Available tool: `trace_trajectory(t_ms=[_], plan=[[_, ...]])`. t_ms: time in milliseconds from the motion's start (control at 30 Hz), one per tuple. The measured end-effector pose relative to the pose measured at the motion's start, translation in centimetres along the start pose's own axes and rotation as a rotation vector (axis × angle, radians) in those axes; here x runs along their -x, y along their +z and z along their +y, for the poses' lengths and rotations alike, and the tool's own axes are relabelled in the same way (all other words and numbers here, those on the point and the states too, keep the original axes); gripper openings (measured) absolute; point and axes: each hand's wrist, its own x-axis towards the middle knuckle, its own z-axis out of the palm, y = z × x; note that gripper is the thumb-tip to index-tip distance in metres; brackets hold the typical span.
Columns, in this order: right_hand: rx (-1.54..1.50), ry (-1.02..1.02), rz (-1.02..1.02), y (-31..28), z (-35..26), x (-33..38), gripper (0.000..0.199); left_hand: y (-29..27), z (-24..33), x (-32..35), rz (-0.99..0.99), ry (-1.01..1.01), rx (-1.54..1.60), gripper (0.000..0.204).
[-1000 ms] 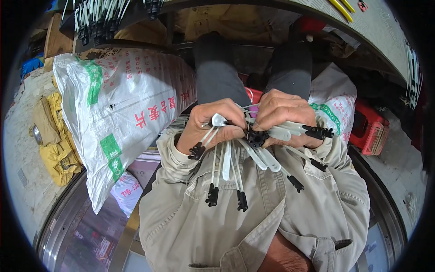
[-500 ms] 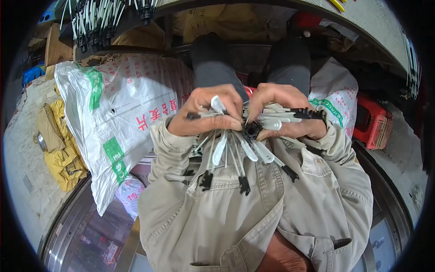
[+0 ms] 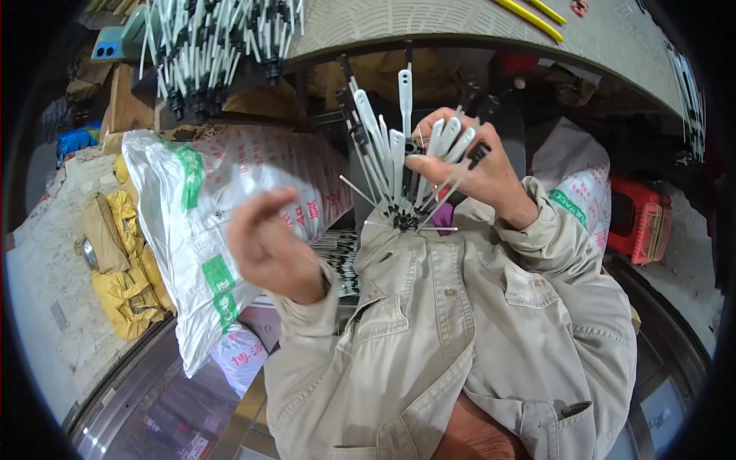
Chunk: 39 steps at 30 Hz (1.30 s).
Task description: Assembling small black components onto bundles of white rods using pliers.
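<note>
My right hand [image 3: 483,165] is closed round one side of an umbrella-like rib frame [image 3: 396,165]. White flat strips and thin rods with black ends fan upward from a small black hub [image 3: 404,220] in front of my shirt. The thumb presses near a small dark piece among the strips, and my palm hides part of the ribs. My left hand [image 3: 274,249] is off to the left, apart from the frame. Motion blurs its fingers, so their grip cannot be made out.
Bunched white rods with black fittings [image 3: 222,54] hang over the table edge [image 3: 368,34] at far left. Yellow rods [image 3: 529,17] lie on the tabletop. White sacks [image 3: 230,176] flank my legs. A red plastic crate [image 3: 640,222] stands right, yellow bags [image 3: 126,261] left.
My left hand has let go of the frame and swung down and left. The frame has turned so its strips point upward, still in my right hand. The view has shifted slightly.
</note>
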Motion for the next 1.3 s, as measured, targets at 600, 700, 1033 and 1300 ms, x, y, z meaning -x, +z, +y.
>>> trace_trajectory(t_ms=[600,700,1033,1300], plan=[[-0.184,-0.305,-0.339,-2.2,2.5,2.5,0.042,5.0,-0.4,5.2,-0.406,-0.212,-0.168,0.026],[-0.139,-0.304,-0.278,-2.1,3.0,2.6,0.033,5.2,-0.8,5.3,-0.470,-0.134,-0.184,0.028],[-0.277,-0.077,0.036,0.3,2.1,4.3,0.017,5.0,-1.1,5.3,-0.521,-0.109,-0.209,0.034],[-0.762,0.026,-0.512,-2.4,1.6,2.8,0.047,3.3,-1.6,5.4,-0.400,-0.546,0.231,0.039]])
